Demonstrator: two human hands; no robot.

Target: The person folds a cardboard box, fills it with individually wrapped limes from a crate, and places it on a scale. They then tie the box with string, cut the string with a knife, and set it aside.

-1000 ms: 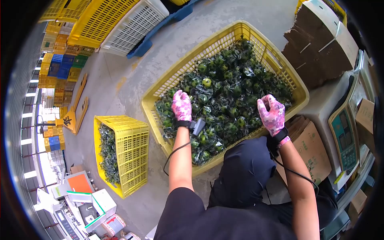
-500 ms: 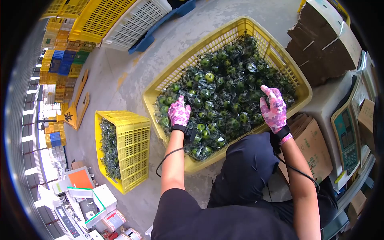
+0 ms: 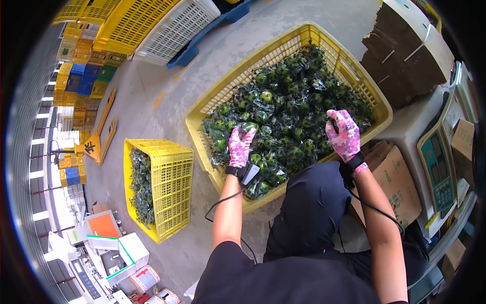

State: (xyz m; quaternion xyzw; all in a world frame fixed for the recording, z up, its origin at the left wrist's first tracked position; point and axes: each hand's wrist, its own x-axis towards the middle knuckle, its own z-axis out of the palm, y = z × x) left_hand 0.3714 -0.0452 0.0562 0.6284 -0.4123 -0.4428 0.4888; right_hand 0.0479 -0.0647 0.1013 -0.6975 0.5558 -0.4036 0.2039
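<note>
In the head view, a large yellow crate [image 3: 202, 104] holds many round green fruits [image 3: 267, 96] in clear plastic wrap. My left hand [image 3: 240, 147], in a pink patterned glove, is over the crate's left part. Its thumb and fingers are closed round one wrapped green fruit [image 3: 248, 126]. Over the crate's right side is my right hand [image 3: 345, 136], gloved the same way. Its fingers are curled in, and what lies between them is too dark to make out. Black bands with cables sit on both wrists.
A smaller yellow crate [image 3: 171, 190] with wrapped fruit stands left of the large one. Flattened cardboard [image 3: 392, 187] and a scale [image 3: 438, 175] are at the right. Stacked crates [image 3: 134, 25] and a yellow pallet jack [image 3: 96, 144] are behind to the left.
My left hand has shifted right and turned, and its fingers now hold a wrapped fruit. My right hand has moved only slightly, its fingers more curled.
</note>
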